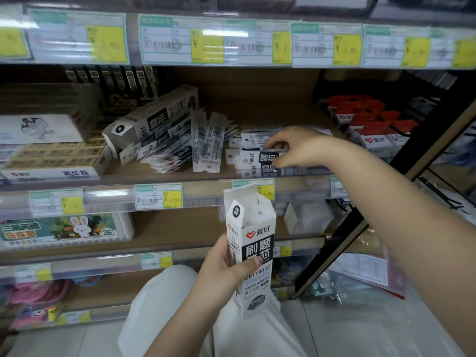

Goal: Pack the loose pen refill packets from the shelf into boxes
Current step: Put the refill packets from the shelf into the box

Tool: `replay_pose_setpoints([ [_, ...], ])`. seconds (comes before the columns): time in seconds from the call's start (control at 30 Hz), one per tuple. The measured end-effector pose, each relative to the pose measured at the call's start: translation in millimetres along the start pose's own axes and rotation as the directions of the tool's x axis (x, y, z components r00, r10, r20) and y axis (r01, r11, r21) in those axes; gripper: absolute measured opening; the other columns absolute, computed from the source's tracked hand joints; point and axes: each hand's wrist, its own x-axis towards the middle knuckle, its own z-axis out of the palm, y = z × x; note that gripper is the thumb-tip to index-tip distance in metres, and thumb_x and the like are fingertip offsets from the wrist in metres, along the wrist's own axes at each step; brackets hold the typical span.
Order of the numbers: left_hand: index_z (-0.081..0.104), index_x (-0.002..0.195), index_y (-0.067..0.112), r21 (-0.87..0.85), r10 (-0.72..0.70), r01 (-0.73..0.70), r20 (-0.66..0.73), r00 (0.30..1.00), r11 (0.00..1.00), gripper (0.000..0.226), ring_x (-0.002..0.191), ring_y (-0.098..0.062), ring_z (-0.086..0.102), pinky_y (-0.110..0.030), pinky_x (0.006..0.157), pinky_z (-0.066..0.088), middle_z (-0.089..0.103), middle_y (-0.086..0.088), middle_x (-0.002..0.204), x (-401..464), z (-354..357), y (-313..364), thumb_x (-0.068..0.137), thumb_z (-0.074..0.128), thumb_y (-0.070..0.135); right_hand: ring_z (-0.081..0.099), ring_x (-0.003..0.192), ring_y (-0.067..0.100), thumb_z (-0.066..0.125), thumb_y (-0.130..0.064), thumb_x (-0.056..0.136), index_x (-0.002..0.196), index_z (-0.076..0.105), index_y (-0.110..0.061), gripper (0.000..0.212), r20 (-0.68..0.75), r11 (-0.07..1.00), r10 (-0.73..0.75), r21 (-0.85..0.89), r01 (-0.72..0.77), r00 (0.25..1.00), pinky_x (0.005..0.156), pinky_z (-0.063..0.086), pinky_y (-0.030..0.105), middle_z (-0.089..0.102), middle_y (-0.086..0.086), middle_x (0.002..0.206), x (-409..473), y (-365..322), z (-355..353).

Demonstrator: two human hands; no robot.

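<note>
The right hand (296, 146) has its grip pinched on refill packets (260, 161) lying on the shelf (164, 176), while the left hand (226, 269) clasps an upright box (251, 253), flap open, just below, likely ready to receive them.

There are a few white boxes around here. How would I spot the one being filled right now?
Start at the wooden shelf strewn with loose refill packets. Just below its front edge, the left hand holds an upright white box. Unlike the closed box lying on the shelf, this one stands vertical with its top flap open.
</note>
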Motion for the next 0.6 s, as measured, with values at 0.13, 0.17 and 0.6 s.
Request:
replay_pose_setpoints([
  [0.13,0.058,0.112,0.018,0.000,-0.007,0.007,0.004,1.000,1.000,0.039,0.090,-0.005,0.068,-0.015,0.068,0.050,0.073,0.008,0.097,0,1,-1,0.082,0.063,-0.006,0.046,0.100,0.010,0.067,-0.022,0.082,0.126,0.053,-0.020,0.046,0.049,1.000,0.007,0.009,-0.007,0.999,0.078,0.035,0.021,0.050,-0.001,0.124,3,0,-5],
  [0.17,0.058,0.112,0.018,-0.001,-0.008,0.008,0.003,1.000,1.000,0.039,0.090,-0.005,0.068,-0.015,0.068,0.050,0.073,0.008,0.097,0,0,-1,0.082,0.063,-0.006,0.048,0.103,0.012,0.068,-0.022,0.082,0.126,0.052,-0.018,0.047,0.067,1.000,0.001,0.000,-0.001,0.998,0.080,0.036,0.021,0.050,0.001,0.127,4,-1,-6],
  [0.6,0.058,0.111,0.018,-0.018,-0.001,0.001,0.002,1.000,1.000,0.038,0.090,-0.006,0.068,-0.015,0.068,0.050,0.073,0.007,0.097,-1,-2,1,0.082,0.066,-0.004,0.044,0.126,0.020,0.063,-0.024,0.088,0.136,0.044,-0.014,0.053,0.111,0.997,-0.042,-0.065,0.050,0.993,0.104,0.034,0.029,0.045,0.003,0.141,3,-5,-18],
])
